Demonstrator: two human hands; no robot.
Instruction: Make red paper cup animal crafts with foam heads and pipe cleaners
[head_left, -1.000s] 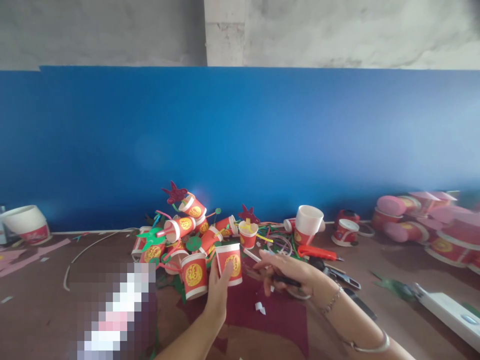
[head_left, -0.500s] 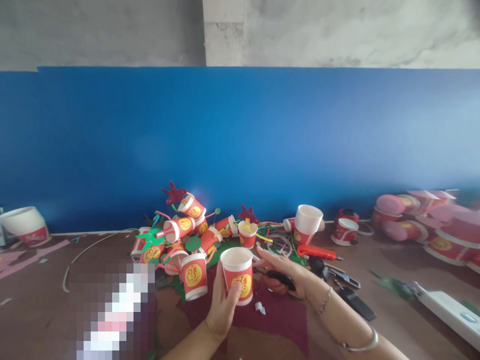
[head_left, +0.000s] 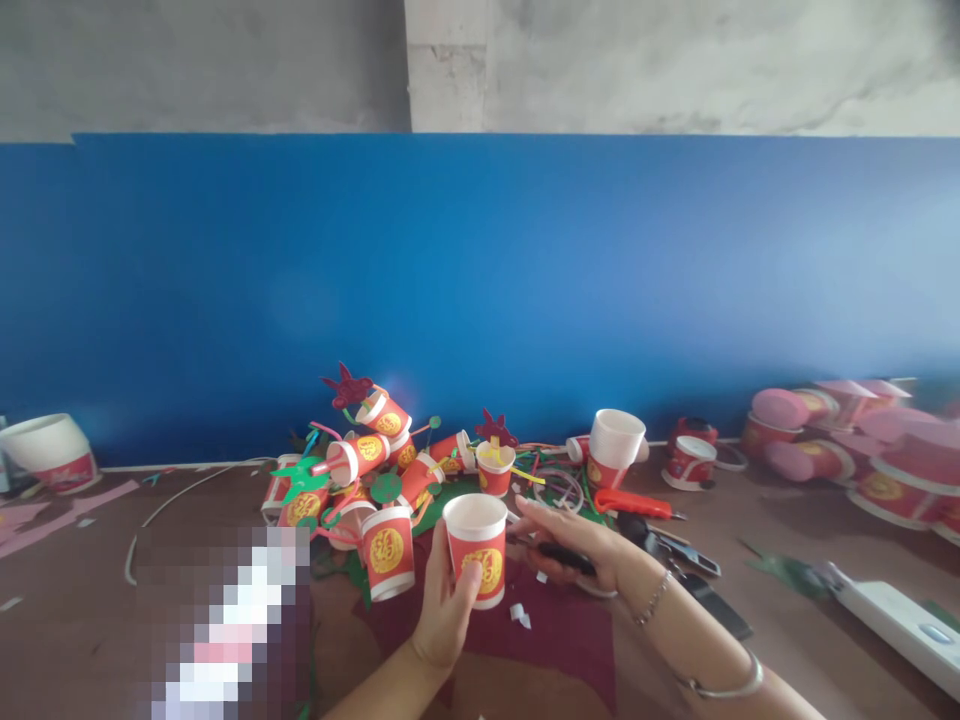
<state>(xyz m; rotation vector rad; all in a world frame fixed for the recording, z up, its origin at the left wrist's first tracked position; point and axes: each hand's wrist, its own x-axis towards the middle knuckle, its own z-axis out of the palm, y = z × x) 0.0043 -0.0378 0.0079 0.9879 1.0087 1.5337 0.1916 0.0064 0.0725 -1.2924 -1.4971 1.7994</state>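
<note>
My left hand (head_left: 442,610) is wrapped round a red and white paper cup (head_left: 478,545) with a yellow emblem, upright with its open mouth facing up. Just right of the cup, my right hand (head_left: 574,540) grips a pair of black-handled scissors (head_left: 564,557), partly hidden by the palm. Its fingers point toward the cup's side. Beneath both hands lies a dark maroon sheet (head_left: 547,640) with small white scraps (head_left: 519,614) on it. Another paper cup (head_left: 388,553) leans at the left of the held one.
Behind my hands is a pile of decorated paper cups (head_left: 364,455). To its right stand a white-topped cup stack (head_left: 616,445) and an orange-red glue gun or cutter-like tool (head_left: 634,503). Keys (head_left: 686,550), a white device (head_left: 900,615) and pink cup crafts (head_left: 817,450) lie further right.
My right hand has shifted very slightly to the right with the scissors. The cup in my left hand has barely moved.
</note>
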